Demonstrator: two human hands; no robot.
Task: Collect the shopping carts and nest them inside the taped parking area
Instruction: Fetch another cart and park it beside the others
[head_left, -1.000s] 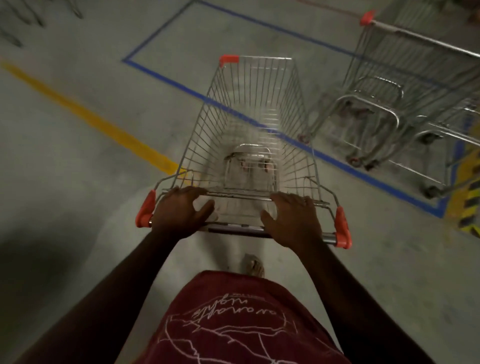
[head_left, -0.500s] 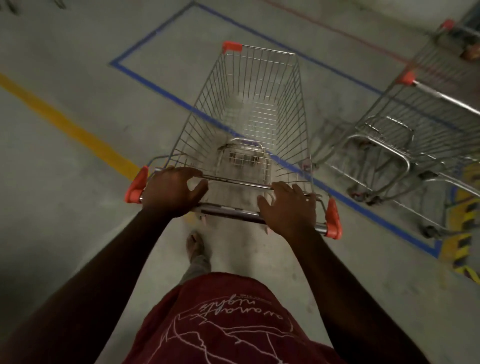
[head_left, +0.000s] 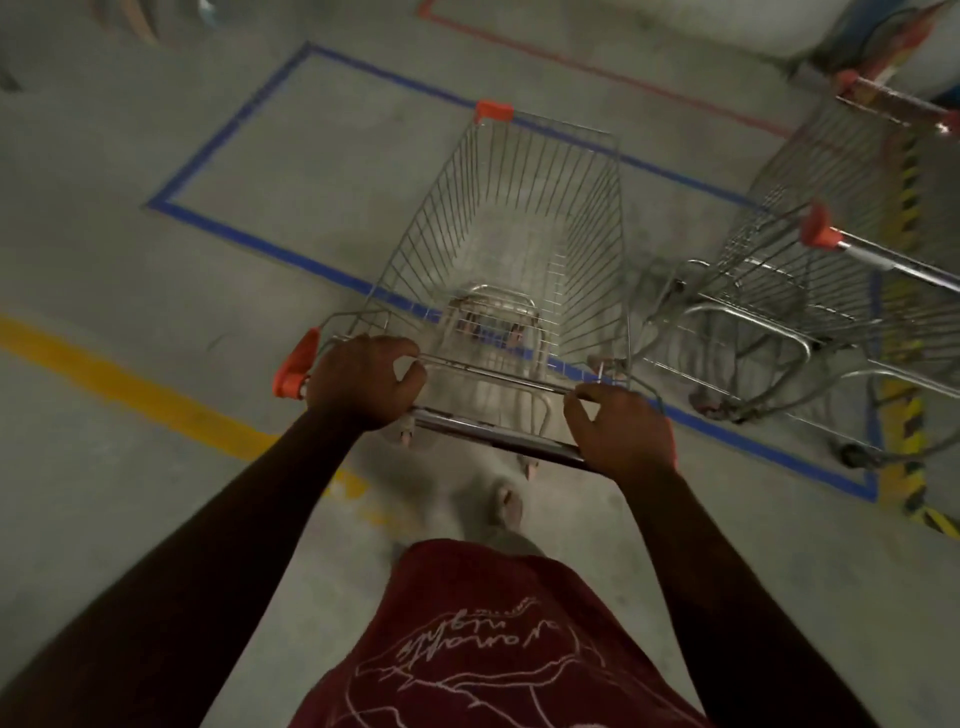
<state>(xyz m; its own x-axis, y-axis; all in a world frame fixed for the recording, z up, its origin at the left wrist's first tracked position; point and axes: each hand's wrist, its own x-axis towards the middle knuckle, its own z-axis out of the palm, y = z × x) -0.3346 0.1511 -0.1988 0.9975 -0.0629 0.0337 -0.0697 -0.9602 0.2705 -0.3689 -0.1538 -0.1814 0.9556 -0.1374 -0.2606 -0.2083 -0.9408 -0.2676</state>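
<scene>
Out beyond the left hand (head_left: 363, 382), a yellow floor line (head_left: 130, 384) runs past and the blue tape (head_left: 249, 239) marks the near edge of the parking area. That hand is curled round the handle bar (head_left: 493, 431) of the shopping cart (head_left: 519, 249), just inside its orange end cap (head_left: 293, 366). The right hand (head_left: 621, 431) grips the same bar at its far end. The basket reaches forward from both hands and already straddles the blue tape, its nose inside the box.

To the right of the right hand, well apart, two parked carts (head_left: 810, 291) stand nested, their handles pointing right. Nesting this one probably means swinging its nose rightward: push more with the left hand, ease back with the right, and line the basket up squarely behind the rear cart before driving in. A slow, straight final push should keep the wire frames from catching.
</scene>
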